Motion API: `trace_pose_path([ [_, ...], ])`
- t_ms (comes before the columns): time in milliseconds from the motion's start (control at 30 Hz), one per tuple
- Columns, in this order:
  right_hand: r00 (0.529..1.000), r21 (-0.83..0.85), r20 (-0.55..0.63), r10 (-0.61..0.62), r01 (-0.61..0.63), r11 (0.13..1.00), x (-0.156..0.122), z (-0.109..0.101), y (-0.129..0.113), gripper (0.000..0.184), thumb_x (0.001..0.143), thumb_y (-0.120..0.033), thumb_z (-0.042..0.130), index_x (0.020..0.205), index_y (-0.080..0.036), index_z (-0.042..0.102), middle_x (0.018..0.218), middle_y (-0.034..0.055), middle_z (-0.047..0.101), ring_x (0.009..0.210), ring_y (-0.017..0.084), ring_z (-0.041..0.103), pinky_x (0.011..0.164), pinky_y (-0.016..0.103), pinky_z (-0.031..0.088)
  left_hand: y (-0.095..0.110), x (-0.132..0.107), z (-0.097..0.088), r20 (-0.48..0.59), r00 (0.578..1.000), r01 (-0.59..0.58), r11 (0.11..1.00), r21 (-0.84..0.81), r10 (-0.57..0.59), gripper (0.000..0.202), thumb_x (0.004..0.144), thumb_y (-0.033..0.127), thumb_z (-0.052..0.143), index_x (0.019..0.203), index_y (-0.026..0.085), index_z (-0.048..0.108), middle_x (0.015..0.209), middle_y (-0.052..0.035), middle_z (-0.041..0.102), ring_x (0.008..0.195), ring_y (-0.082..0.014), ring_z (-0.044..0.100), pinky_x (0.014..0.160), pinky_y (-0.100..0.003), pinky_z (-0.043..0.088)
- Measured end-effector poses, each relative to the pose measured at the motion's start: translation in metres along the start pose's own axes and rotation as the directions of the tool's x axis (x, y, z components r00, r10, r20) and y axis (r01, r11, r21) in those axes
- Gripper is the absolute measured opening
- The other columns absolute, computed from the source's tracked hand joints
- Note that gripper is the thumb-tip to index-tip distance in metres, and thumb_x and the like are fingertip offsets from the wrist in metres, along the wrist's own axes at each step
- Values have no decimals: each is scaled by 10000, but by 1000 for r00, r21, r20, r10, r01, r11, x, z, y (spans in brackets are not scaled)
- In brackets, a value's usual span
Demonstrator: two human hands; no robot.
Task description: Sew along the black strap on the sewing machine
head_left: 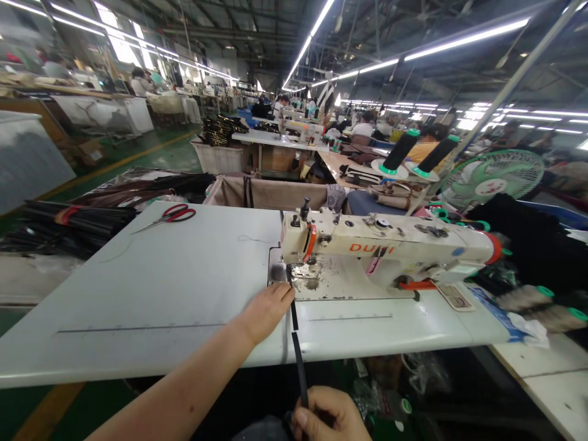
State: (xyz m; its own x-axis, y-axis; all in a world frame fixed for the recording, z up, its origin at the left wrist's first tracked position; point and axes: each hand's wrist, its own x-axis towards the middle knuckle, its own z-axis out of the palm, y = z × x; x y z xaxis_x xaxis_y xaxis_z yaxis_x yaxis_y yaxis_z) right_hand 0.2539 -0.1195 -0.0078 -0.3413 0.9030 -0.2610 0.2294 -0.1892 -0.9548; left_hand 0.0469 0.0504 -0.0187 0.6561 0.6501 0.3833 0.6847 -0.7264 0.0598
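Note:
My left hand lies flat on the white table, fingers stretched out. Its fingertips touch a narrow black strip that runs up to the presser foot area of a sewing machine. Below, a second length of black strip hangs over the table's front edge; a thin light gap shows between the two lengths. At the bottom of the view, my right hand pinches this lower strip between thumb and fingers. The needle is too small to make out.
Red-handled scissors lie on the table at the back left. Bundled black strips are piled beyond its left edge. A fabric-lined bin stands behind. Thread cones and a green fan are at the right.

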Motion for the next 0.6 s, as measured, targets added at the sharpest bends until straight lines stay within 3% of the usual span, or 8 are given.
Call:
trace_pose_path([
  [100, 992, 58, -122, 3, 4, 998, 8, 2, 6, 559, 838, -730, 695, 931, -179, 712, 633, 13, 654, 603, 183, 607, 611, 277, 440, -1, -1, 1, -21, 1000, -5, 999, 45, 6, 263, 981, 39, 458, 1173, 141, 606, 1255, -150, 663, 1197, -254, 645, 1044, -396, 538],
  [200, 975, 60, -220, 6, 8, 998, 13, 3, 3, 527, 851, -655, 720, 1107, -201, 641, 643, -27, 620, 616, 186, 608, 629, 283, 456, -1, -2, 5, -51, 999, 4, 998, 65, -1, 231, 1004, 76, 467, 1181, 141, 600, 1265, -147, 657, 1208, -249, 640, 1059, -388, 526],
  [333, 946, -136, -325, 4, -51, 989, 19, 4, -17, 354, 901, -532, 660, 1031, -207, 615, 691, -15, 597, 681, 214, 623, 691, 316, 466, -1, -3, 10, -76, 997, 5, 997, 73, 1, 247, 1012, 95, 467, 1225, 132, 585, 1288, -155, 647, 1229, -252, 631, 1083, -397, 515],
  [467, 917, -317, -393, -73, -60, 947, 32, 2, -33, 338, 946, -497, 569, 1052, -196, 681, 839, 73, 679, 774, 262, 646, 770, 369, 472, -1, -4, 10, -80, 997, 17, 999, 50, -13, 240, 1023, 129, 462, 1230, 139, 584, 1305, -162, 643, 1231, -256, 632, 1082, -413, 520],
  [600, 948, -118, -317, 11, -51, 992, 52, -3, -34, 350, 932, -524, 571, 898, -204, 708, 764, 75, 689, 735, 262, 631, 752, 379, 471, -1, -3, 11, -96, 994, 59, 997, 40, -55, 239, 1054, 192, 450, 1250, 132, 571, 1305, -166, 647, 1217, -257, 643, 1065, -411, 534],
])
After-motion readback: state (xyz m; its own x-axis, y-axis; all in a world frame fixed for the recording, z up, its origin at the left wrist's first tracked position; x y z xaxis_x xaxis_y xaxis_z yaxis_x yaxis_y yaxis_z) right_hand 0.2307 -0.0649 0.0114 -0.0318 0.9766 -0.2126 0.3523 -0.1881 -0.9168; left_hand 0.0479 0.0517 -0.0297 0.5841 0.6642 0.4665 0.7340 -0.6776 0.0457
